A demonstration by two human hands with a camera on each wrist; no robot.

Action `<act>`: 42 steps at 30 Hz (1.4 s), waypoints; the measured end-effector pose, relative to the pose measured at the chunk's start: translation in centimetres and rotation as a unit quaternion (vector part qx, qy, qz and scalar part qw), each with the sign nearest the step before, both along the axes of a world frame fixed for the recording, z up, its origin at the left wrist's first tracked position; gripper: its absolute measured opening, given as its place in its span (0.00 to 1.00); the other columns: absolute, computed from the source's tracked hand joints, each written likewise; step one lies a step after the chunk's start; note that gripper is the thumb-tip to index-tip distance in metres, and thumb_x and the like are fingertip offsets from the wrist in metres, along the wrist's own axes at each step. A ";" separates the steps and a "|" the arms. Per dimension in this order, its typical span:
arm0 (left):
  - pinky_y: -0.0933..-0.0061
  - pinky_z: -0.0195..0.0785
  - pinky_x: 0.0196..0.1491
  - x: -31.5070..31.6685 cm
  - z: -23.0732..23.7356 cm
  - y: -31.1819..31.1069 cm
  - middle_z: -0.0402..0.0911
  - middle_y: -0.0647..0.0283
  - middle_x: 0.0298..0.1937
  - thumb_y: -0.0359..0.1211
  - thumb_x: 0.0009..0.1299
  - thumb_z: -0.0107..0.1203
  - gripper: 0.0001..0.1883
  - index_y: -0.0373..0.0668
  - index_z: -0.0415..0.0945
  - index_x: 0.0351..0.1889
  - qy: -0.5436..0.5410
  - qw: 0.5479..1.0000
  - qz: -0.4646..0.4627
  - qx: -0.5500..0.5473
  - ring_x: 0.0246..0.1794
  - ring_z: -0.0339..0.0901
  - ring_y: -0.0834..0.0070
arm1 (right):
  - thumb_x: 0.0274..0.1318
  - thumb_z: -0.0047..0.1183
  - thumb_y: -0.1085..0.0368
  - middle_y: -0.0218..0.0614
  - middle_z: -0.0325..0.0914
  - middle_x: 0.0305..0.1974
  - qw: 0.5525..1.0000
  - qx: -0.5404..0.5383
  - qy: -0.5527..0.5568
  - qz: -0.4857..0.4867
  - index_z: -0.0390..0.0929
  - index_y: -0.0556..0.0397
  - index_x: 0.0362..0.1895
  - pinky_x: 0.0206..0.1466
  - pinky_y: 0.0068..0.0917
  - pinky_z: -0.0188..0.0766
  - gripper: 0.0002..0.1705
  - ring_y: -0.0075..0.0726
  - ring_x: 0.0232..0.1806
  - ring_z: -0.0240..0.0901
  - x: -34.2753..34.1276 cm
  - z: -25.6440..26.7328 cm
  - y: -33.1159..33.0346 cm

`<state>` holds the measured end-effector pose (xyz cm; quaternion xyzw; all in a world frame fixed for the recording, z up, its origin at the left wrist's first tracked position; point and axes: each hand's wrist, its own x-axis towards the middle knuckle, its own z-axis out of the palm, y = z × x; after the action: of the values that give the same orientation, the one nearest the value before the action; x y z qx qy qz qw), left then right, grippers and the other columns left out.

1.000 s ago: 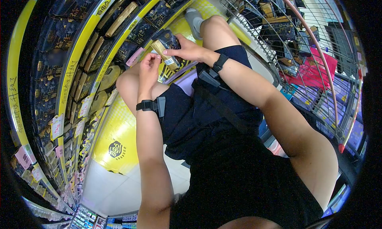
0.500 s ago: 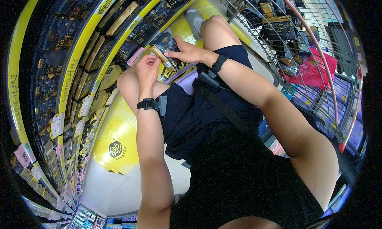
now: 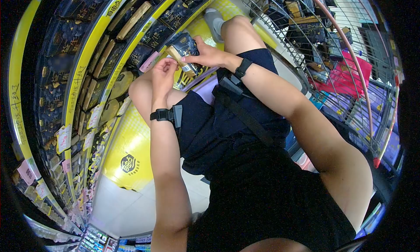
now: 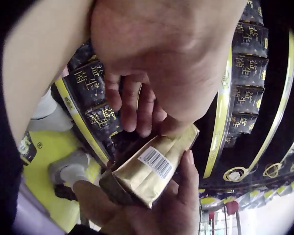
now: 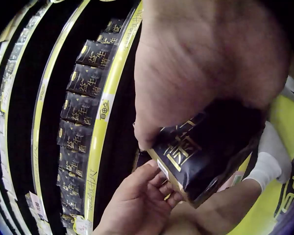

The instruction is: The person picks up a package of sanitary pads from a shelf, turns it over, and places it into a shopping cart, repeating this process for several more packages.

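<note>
A black pack of sanitary pads (image 3: 189, 46) with gold lettering and a gold narrow side is held by my right hand (image 3: 210, 55), thumb along the gold side and fingers behind. My left hand (image 3: 164, 74) is at the pack's near-left edge, its thumb and forefinger pinching at the gold side. In the left wrist view, a white barcode label (image 4: 156, 162) shows on that gold side, while the other left fingers (image 4: 131, 98) curl loosely beside it. The right wrist view shows the black front; the right fingers behind it are mostly hidden.
Shelves with yellow edge strips (image 3: 81, 72) and rows of similar black packs curve along the left. A wire shopping cart (image 3: 319, 37) at the right holds black packs and a pink bag (image 3: 350, 74). My bent knees frame the pack above yellow floor mats (image 3: 127, 151).
The pack tipped down and away half a second ago, then turned back to show more of its gold side. The left fingers shifted slightly at its edge; the right hand kept its hold.
</note>
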<state>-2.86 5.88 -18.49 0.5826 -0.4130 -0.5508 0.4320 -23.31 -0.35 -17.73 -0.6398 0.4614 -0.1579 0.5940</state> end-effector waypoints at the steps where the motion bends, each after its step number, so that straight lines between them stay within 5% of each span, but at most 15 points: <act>1: 0.82 0.70 0.41 0.0 -0.1 0.0 0.80 0.66 0.34 0.24 0.69 0.55 0.03 0.35 0.77 0.39 0.002 1.000 -0.007 -0.001 0.33 0.76 0.82 | 0.50 0.64 0.36 0.63 0.68 0.55 1.000 0.001 -0.002 0.000 0.49 0.73 0.64 0.63 0.31 0.64 0.59 0.50 0.60 0.68 0.0 0.1 0.0; 13: 0.83 0.66 0.41 -0.1 0.1 0.2 0.77 0.69 0.33 0.22 0.69 0.53 0.01 0.36 0.74 0.36 -0.019 1.000 -0.010 -0.015 0.34 0.73 0.84 | 0.37 0.75 0.43 0.59 0.69 0.54 0.998 -0.041 -0.028 0.039 0.46 0.69 0.65 0.64 0.30 0.63 0.65 0.47 0.60 0.67 -0.1 -0.2 0.2; 34: 0.86 0.66 0.35 0.1 -0.2 0.1 0.77 0.70 0.32 0.24 0.73 0.52 0.01 0.37 0.74 0.39 0.009 0.998 0.011 -0.067 0.30 0.72 0.87 | 0.42 0.73 0.45 0.55 0.68 0.57 0.998 0.005 -0.054 -0.011 0.48 0.68 0.68 0.65 0.29 0.63 0.62 0.44 0.60 0.67 0.2 0.3 0.1; 42: 0.84 0.69 0.38 0.0 0.1 0.2 0.77 0.69 0.34 0.27 0.74 0.53 0.02 0.38 0.74 0.39 0.047 0.996 0.007 -0.070 0.33 0.73 0.85 | 0.44 0.72 0.48 0.54 0.69 0.56 0.991 0.107 -0.075 -0.013 0.48 0.68 0.69 0.62 0.28 0.65 0.60 0.41 0.59 0.68 0.2 0.9 0.2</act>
<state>-2.82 6.11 -18.37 0.5276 -0.4251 -0.5444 0.4946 -23.13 -0.16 -16.79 -0.5528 0.4384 -0.1627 0.6898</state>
